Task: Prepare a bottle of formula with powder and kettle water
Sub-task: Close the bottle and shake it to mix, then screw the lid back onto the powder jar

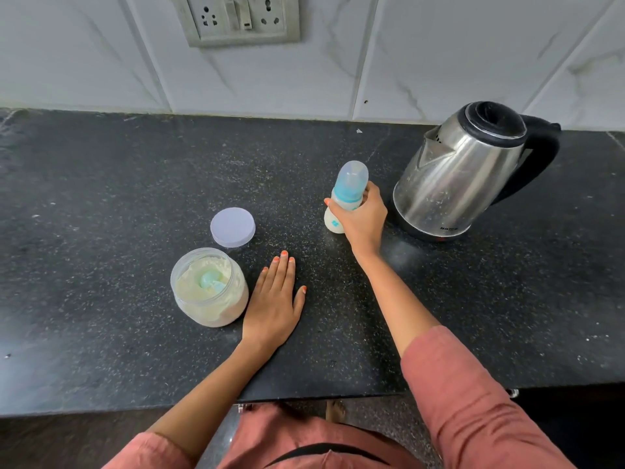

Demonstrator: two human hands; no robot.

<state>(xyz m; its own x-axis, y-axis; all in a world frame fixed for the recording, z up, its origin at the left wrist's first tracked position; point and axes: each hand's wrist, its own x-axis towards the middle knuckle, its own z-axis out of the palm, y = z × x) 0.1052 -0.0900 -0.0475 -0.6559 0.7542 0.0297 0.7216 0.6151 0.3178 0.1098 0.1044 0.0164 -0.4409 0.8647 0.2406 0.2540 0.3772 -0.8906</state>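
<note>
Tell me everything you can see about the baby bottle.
The baby bottle is small, pale translucent plastic with a teal collar and a clear domed cap, closed. It looks filled with whitish liquid. It leans left on the black counter, left of the kettle, with the right hand wrapped around it.

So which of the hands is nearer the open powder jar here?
Left. The left hand lies flat on the counter right beside the powder jar; the right hand is farther off, gripping the bottle near the kettle.
</note>
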